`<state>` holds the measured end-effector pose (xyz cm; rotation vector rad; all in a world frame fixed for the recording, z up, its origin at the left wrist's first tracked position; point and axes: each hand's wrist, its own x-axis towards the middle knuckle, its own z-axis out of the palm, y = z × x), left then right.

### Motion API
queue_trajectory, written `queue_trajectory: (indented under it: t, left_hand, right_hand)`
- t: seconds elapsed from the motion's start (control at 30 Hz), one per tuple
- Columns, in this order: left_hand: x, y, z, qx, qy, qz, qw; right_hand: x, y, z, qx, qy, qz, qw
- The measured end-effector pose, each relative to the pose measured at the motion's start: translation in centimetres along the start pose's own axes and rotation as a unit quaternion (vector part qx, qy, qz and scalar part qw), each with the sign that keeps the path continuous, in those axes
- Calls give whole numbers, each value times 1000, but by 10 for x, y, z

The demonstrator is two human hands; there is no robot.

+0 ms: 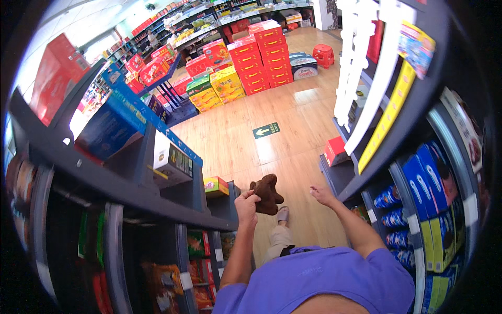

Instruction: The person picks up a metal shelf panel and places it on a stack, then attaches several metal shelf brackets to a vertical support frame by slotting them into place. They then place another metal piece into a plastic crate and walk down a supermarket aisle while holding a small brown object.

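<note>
My left hand (247,205) grips a dark brown cloth (267,195) at its left edge, with the thumb across the top. The cloth is bunched and hangs out to the right of the fingers, above the wooden floor. My right hand (323,195) is held out in the air near the right shelf, apart from the cloth. Nothing shows in it, and its fingers look loosely extended.
Dark shelves with packaged goods line the left (157,209) and right (366,209). Ahead, red boxes (269,55) and yellow cartons (227,83) stand stacked beyond a green floor arrow sign (266,130). A red stool (323,55) stands farther back on the wooden floor (219,141).
</note>
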<state>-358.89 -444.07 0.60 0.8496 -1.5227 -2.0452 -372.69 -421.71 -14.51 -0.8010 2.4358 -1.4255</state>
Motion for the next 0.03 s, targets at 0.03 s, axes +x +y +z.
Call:
queue_trajectory:
  t: [0.03]
  left_hand:
    - [24, 4, 7, 24, 6, 2, 1000]
  right_hand:
    - [23, 15, 11, -12, -78, 48, 996]
